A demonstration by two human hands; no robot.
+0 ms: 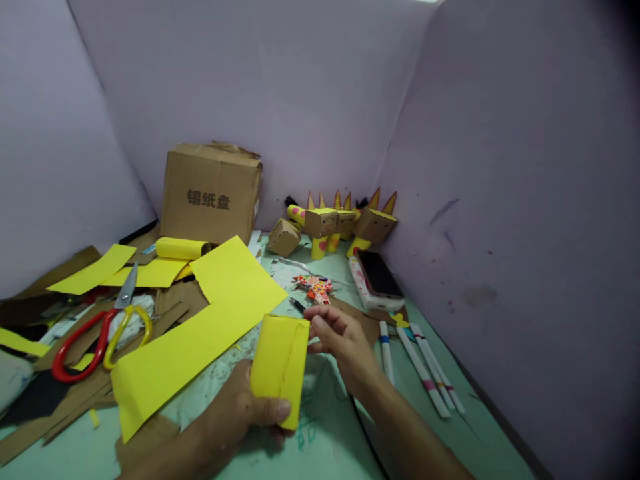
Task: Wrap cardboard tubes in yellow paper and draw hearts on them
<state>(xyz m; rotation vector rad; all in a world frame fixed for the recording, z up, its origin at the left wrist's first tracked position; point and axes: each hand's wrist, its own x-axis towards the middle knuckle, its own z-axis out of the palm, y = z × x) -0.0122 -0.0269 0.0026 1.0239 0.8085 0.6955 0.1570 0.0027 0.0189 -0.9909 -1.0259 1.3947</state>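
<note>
My left hand [250, 407] is closed around a yellow paper-wrapped tube [280, 367], its thumb lying across the lower front. A ragged paper seam runs down the tube's face. My right hand [343, 340] is at the tube's upper right corner with fingers bent; whether the fingertips touch or pinch anything there cannot be made out. Behind those fingers a dark pen [297, 305] lies on the table. Left of the tube lies a large yellow paper sheet [200, 340].
Red-and-yellow-handled scissors [107, 327] lie on cardboard scraps at left. A cardboard box [210, 193] stands at the back, with several cardboard-headed figures [323, 223] beside it. A phone [380, 273] rests on a white pack at right, behind several markers [425, 377].
</note>
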